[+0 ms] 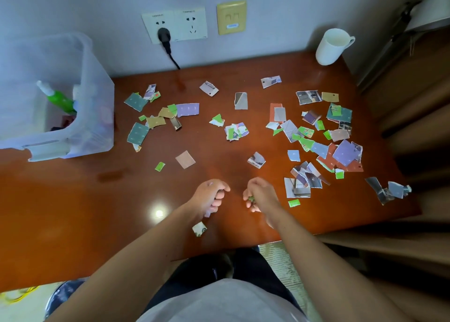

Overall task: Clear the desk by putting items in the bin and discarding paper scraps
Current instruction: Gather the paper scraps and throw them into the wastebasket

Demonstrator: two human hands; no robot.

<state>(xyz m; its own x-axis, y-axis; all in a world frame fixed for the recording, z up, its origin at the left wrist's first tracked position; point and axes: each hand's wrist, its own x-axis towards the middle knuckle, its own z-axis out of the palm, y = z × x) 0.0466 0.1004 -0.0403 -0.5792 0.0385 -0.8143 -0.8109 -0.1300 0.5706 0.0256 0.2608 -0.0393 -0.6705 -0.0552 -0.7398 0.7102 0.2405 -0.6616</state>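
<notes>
Several torn paper scraps in green, purple, grey and orange lie scattered over the brown desk, thickest at the right. My left hand hovers above the desk's near middle with its fingers curled; a small scrap lies just below it. My right hand is beside it, fingers curled round green paper scraps. A clear plastic bin stands at the desk's far left and holds a green bottle and other items.
A white mug stands at the far right corner by the wall. A black plug and cable sit in the wall socket behind the desk. Wooden furniture borders the desk's right edge. A dark round container shows on the floor at lower left.
</notes>
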